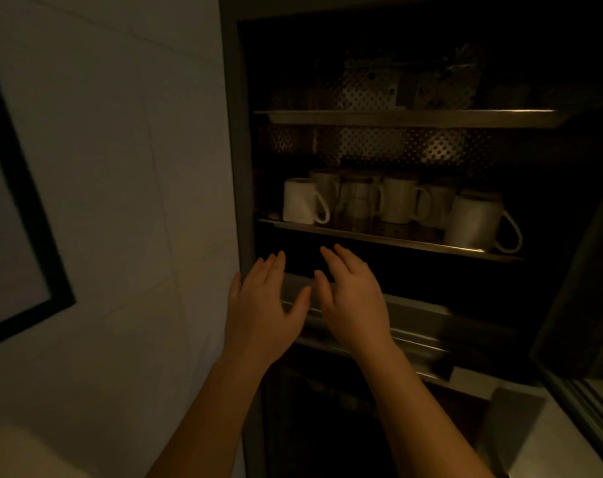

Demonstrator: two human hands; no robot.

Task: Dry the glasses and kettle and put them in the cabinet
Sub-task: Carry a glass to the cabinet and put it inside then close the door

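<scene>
Dim light fills the open cabinet [414, 119]. On its shelf [379, 238], just above the hands, mugs [389, 201] and a glass [357, 205] already stand. Both hands, left [264, 301] and right [350, 298], hover spread and empty, side by side. No kettle shows, so that part probably remains.

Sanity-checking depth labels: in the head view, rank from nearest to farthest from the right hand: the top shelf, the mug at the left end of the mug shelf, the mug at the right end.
From the right hand, open below the mug shelf:
1. Left-end mug, up and slightly left of the hand.
2. Right-end mug, up and off to the right.
3. Top shelf, highest in the cabinet, above all the mugs.
</scene>
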